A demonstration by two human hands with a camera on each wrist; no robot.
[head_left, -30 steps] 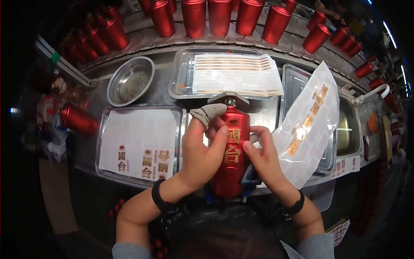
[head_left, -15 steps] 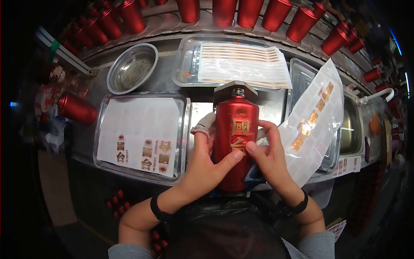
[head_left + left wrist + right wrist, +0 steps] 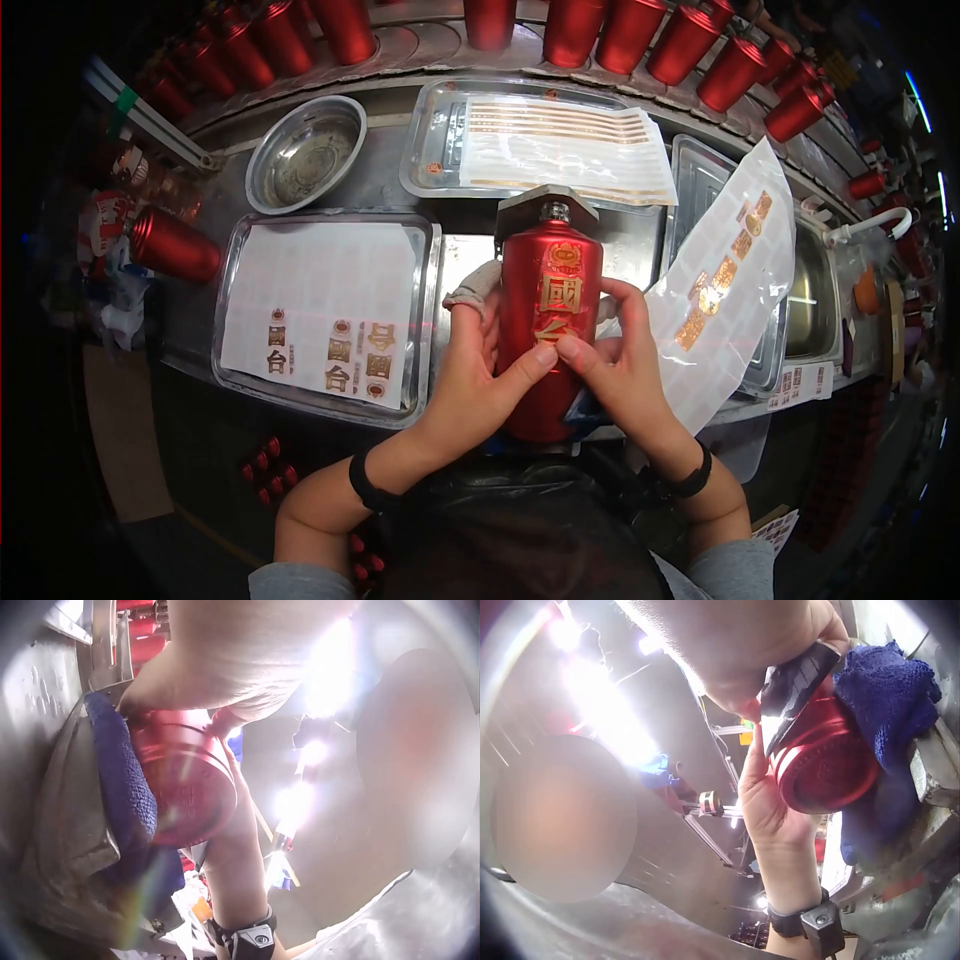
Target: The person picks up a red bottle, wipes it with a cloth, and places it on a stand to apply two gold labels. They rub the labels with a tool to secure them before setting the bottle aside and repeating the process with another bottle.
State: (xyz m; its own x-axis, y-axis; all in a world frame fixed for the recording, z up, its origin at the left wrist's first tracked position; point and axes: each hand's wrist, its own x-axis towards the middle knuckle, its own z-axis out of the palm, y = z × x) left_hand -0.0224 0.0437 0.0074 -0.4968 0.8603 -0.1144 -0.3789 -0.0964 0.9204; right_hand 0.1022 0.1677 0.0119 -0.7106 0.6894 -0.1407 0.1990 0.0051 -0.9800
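Note:
A red bottle (image 3: 550,260) with gold characters (image 3: 560,295) down its front leans back in a metal holder (image 3: 520,208), its neck pointing away from me. My left hand (image 3: 470,365) grips its left side, thumb on the lower character; a pale cloth cover (image 3: 472,288) sits on one finger. From the right side my right hand (image 3: 632,375) holds the bottle, its thumb on the same character, almost meeting the left thumb. A dark, shiny scrap (image 3: 799,686) sticks out by the right hand in the right wrist view. Blue cloth (image 3: 124,765) lies under the bottle.
To the left, a tray (image 3: 432,330) bears a sheet of gold character stickers. Behind stand a metal bowl (image 3: 265,170) and a tray (image 3: 425,150) with striped sheets. A sticker sheet (image 3: 730,260) lies at right, near a sink (image 3: 815,310). Red bottles (image 3: 680,45) line the conveyor beyond.
My left hand has come down from the bottle's shoulder to its side, and its thumb has moved to the lower character. The right thumb has shifted slightly toward it. Conveyor bottles have moved.

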